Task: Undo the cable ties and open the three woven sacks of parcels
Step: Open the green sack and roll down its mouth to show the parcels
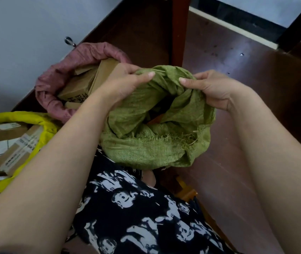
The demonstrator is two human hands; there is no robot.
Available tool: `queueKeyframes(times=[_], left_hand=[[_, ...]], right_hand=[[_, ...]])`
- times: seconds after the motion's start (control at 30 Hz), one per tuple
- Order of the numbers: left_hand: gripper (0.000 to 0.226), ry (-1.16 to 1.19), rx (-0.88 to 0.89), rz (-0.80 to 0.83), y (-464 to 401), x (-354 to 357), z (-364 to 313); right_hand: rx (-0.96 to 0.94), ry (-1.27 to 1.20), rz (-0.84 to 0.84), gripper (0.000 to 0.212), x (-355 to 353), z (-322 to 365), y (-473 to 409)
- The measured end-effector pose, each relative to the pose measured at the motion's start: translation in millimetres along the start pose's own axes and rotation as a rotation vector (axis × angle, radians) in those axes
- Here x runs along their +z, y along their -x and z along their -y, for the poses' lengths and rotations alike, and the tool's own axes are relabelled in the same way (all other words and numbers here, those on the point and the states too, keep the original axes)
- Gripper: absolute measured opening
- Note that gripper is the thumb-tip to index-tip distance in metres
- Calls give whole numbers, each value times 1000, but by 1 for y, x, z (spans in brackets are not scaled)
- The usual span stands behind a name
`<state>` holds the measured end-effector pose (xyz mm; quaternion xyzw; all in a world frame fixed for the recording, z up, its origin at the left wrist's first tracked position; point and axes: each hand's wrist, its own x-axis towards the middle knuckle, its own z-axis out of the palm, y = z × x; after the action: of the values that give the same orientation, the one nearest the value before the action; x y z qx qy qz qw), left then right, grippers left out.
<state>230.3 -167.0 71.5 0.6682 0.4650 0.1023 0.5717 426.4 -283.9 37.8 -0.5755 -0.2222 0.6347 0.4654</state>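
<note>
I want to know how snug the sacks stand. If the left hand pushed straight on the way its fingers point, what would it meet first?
Probably the green sack fabric that the left hand already pinches, then the right hand opposite.

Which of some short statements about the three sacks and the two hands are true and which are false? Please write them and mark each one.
1. Both hands grip the rim of the green sack. True: the left hand and the right hand each pinch its far edge.
2. The pink sack is tied shut. False: its mouth is rolled open and cardboard boxes show inside.
3. The yellow sack lies at the left and holds labelled parcels. True.
4. The green sack is closed by a cable tie. False: its mouth gapes open and no tie is visible.
5. The right hand holds a box. False: it holds only green fabric.
</note>
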Motion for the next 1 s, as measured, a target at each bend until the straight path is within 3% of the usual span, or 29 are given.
queueKeyframes(times=[0.1,0.27,0.37,0.43,0.5,0.6,0.7,0.77,0.8,0.9,1.0], left_hand=[[11,-31,-2,-38,0,-1,0],[30,222,-119,-46,-2,4,-1],[23,351,-171,-54,-4,8,-1],[14,407,-182,-53,-8,10,1],[11,417,-172,-43,-11,13,4],[15,316,-128,-43,-13,19,2],[18,206,-69,-49,-14,20,-2],[11,161,-37,-47,-14,20,-5],[9,155,-34,-44,-13,20,-6],[47,16,-9,-10,-9,21,-3],[54,-479,154,-58,-4,19,5]], right_hand=[[-42,-134,-20,40,6,1,-2],[-29,-232,-147,21,13,5,-5],[-19,-213,-301,6,14,2,-14],[-21,-199,-454,17,13,-2,-21],[-62,39,-590,29,13,-8,-27],[-276,578,-628,31,21,-5,-25],[-511,508,-327,15,33,-1,-19],[-541,626,-154,32,40,-4,-19],[-548,681,-143,39,40,-7,-23],[-564,692,-266,24,40,-8,-29],[-500,662,-350,19,40,-5,-30]])
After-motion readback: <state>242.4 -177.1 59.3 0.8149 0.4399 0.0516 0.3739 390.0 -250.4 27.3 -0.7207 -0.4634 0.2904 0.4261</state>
